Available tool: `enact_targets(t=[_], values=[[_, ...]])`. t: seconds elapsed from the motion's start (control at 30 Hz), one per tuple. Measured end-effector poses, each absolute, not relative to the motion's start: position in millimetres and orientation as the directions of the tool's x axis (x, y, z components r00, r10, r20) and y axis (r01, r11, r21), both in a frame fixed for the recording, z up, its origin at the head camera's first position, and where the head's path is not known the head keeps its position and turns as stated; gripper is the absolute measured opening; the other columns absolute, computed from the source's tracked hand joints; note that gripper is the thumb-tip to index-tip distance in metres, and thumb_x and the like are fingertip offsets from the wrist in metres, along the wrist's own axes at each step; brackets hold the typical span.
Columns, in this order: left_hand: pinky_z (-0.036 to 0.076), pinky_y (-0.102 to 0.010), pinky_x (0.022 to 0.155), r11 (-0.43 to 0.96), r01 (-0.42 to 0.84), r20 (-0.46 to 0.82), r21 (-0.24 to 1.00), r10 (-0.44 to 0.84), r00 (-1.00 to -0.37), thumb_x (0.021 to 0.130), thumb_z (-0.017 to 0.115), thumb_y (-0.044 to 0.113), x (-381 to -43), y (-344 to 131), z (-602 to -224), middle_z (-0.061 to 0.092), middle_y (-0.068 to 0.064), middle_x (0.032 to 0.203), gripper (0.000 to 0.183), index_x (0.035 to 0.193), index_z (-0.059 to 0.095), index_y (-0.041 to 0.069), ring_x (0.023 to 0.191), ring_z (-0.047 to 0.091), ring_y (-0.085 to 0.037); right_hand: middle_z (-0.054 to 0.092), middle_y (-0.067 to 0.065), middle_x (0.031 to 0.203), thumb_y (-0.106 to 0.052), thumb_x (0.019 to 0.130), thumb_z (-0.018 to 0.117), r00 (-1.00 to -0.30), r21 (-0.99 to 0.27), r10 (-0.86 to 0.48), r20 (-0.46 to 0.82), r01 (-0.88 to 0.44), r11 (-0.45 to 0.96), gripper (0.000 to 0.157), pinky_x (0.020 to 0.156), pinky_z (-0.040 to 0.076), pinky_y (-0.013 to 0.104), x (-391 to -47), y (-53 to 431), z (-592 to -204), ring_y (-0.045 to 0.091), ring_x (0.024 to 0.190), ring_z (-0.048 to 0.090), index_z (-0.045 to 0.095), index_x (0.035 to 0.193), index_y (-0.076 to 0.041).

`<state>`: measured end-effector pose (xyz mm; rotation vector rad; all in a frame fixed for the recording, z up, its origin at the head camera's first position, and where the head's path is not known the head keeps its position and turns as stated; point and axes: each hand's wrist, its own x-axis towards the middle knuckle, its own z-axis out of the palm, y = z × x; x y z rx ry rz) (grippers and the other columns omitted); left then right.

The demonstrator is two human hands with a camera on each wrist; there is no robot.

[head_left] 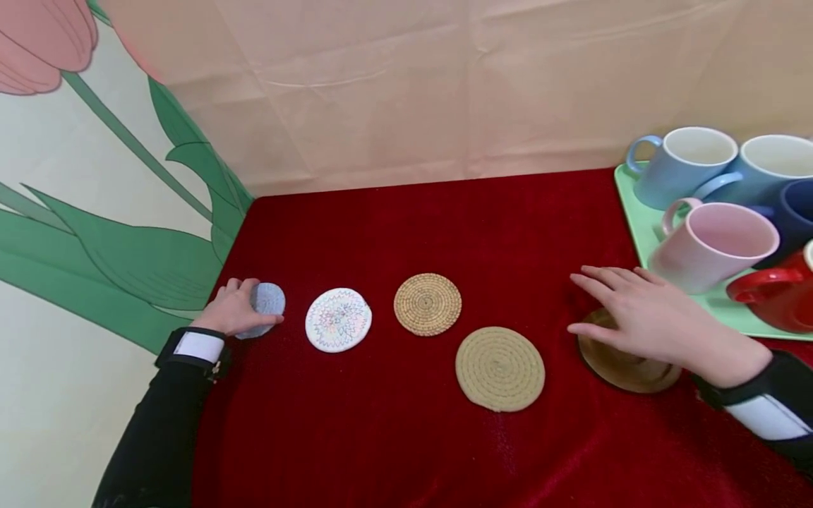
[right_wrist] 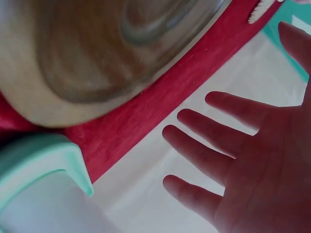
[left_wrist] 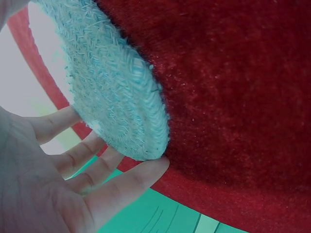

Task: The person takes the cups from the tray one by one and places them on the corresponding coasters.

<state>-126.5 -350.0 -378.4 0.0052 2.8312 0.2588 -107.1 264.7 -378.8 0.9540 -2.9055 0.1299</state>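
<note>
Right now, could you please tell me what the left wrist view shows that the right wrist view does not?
Only the left wrist view clearly shows the left hand holding the pale blue coaster by its edge. Only the right wrist view shows the outspread right hand, a glossy brown disc and part of the green tray. Both show the red cloth.

At the left of the frame, the left hand (head_left: pixel 231 310) holds the first mat (head_left: pixel 271 300) over the cloth (head_left: pixel 381 451). To its right lie the second mat (head_left: pixel 339 319), the third mat (head_left: pixel 428 304) near the centre, and the fourth mat (head_left: pixel 500 369), lower. Further right, the plate (head_left: pixel 621 368) is partly under the right hand (head_left: pixel 641 314). Behind this plate, at the right edge, is the tray (head_left: pixel 644 226), with mugs (head_left: pixel 711 247) on it.
</note>
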Motion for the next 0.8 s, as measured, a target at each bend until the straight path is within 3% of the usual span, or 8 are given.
enact_targets(t=[0.23,0.5,0.8], values=[[0.052,-0.060,0.083,0.983,-0.028,-0.289,0.181,0.026,-0.957,0.083,0.074,0.051,-127.2,-348.9,-379.5,0.042,-0.037,0.123,0.096,0.144,0.036,-0.012,0.109,0.046,-0.048,0.051,0.031,0.144,-0.058,0.088,0.072,-0.823,-0.046,-0.565,-0.054,-0.563,0.825,0.082,0.099,0.040,0.069,-133.4,251.6,-377.6,0.050,0.130,0.048,0.056,0.141,0.002],[0.051,-0.059,0.083,0.985,-0.024,-0.286,0.172,0.027,-0.958,0.084,0.073,0.053,-130.3,-347.7,-379.3,0.043,-0.037,0.121,0.097,0.143,0.036,-0.014,0.109,0.047,-0.048,0.024,0.036,0.158,-0.059,0.089,0.070,-0.831,-0.164,-0.504,-0.236,-0.478,0.863,0.097,0.095,0.040,0.074,-151.1,237.6,-389.0,0.060,0.138,0.030,0.033,0.156,0.000],[0.051,-0.059,0.084,0.986,-0.026,-0.283,0.167,0.023,-0.959,0.084,0.072,0.052,-137.3,-347.4,-381.3,0.043,-0.037,0.121,0.096,0.143,0.036,-0.015,0.109,0.047,-0.049,0.018,0.038,0.159,-0.061,0.088,0.069,-0.822,-0.261,-0.479,-0.308,-0.411,0.873,0.100,0.096,0.041,0.073,-154.2,235.3,-395.2,0.062,0.142,0.016,0.031,0.156,0.002]])
